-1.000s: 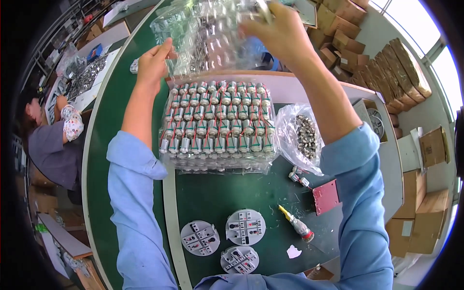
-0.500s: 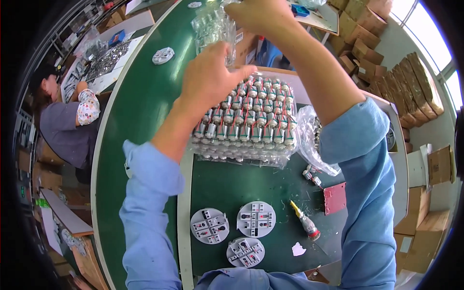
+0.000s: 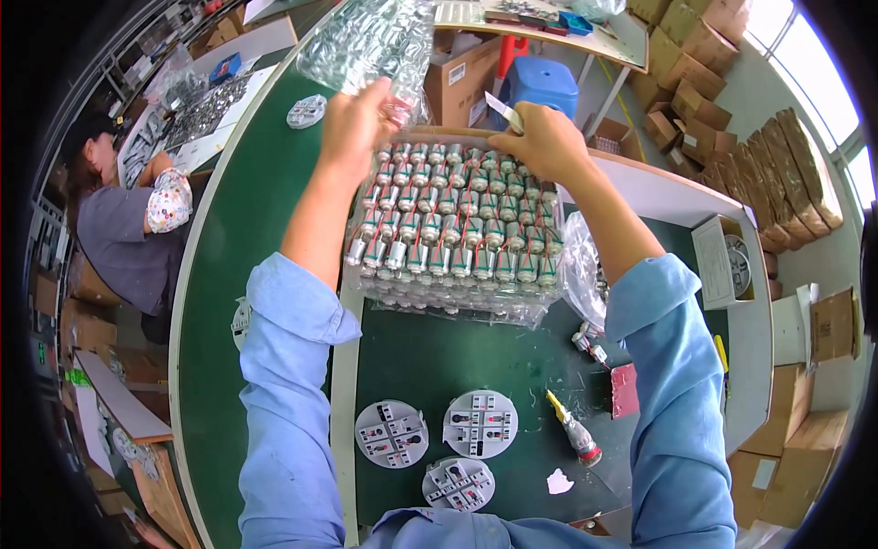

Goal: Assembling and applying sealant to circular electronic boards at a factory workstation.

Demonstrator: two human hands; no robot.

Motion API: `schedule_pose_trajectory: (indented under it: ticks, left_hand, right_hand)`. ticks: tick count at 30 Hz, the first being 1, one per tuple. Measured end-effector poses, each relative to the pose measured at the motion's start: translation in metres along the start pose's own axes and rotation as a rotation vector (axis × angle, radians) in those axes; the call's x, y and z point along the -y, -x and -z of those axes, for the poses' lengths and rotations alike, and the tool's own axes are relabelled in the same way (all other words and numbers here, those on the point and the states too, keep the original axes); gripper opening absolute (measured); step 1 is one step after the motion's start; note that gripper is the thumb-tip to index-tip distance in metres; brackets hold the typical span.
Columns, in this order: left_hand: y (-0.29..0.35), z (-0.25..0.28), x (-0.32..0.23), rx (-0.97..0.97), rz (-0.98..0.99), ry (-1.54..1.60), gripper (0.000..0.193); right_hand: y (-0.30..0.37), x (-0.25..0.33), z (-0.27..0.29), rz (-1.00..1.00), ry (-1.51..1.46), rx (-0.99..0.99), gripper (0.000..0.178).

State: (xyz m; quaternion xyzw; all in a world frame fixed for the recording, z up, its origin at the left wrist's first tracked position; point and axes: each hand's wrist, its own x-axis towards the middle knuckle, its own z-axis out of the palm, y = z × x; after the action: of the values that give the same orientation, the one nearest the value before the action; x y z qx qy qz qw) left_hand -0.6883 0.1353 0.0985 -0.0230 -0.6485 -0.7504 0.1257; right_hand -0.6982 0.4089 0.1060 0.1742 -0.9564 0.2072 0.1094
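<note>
Change noted: a second ago both my hands were up at the clear plastic sheet (image 3: pixel 366 41) beyond the motors. It now lies spread out at the far left, with only my left hand (image 3: pixel 351 128) at its near corner. My right hand (image 3: pixel 547 142) is apart from it, at the far right edge of the stack of small motors (image 3: pixel 439 261).

State of hands: the right is closed around a slim pale tool (image 3: pixel 505 112), its flat end pointing away from me; whether that hand also touches the motors, I cannot tell. The left has its fingers drawn together beside the sheet; blur leaves it unclear whether they pinch it.

Position of the motors: in close rows on the table (image 3: pixel 439 357), directly in front of me, red and green wires uppermost, clear plastic showing around the layers below. In my judgement, with the sheet aside, the top layer is exposed and reachable, and the right hand is free of the sheet.

Surroundings: three round grey plates (image 3: pixel 480 424) lie nearest me, wholly apart from the motors. To their right is a yellow-tipped tool (image 3: pixel 576 435); beyond it, a red plate (image 3: pixel 625 391). A clear plastic bag (image 3: pixel 581 274) rests just beside the stack's right side.
</note>
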Motion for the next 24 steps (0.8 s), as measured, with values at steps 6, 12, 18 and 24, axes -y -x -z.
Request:
schedule_pose_trajectory:
  ticks: [6, 12, 18, 24]
  left_hand:
    - [-0.012, 0.019, 0.007, -0.043, -0.058, 0.09, 0.027]
    - [-0.023, 0.04, -0.01, 0.047, -0.178, -0.05, 0.025]
    - [-0.035, 0.028, -0.053, 0.23, -0.295, -0.58, 0.031]
    - [-0.054, 0.022, -0.056, 0.279, -0.379, -0.761, 0.035]
  right_hand:
    - [-0.002, -0.003, 0.003, -0.016, 0.017, 0.03, 0.052]
    - [0.0, 0.004, 0.004, -0.025, 0.046, 0.038, 0.053]
    - [-0.009, 0.046, 0.028, 0.191, 0.117, 0.037, 0.036]
    - [-0.028, 0.105, 0.008, 0.614, 0.483, 0.213, 0.021]
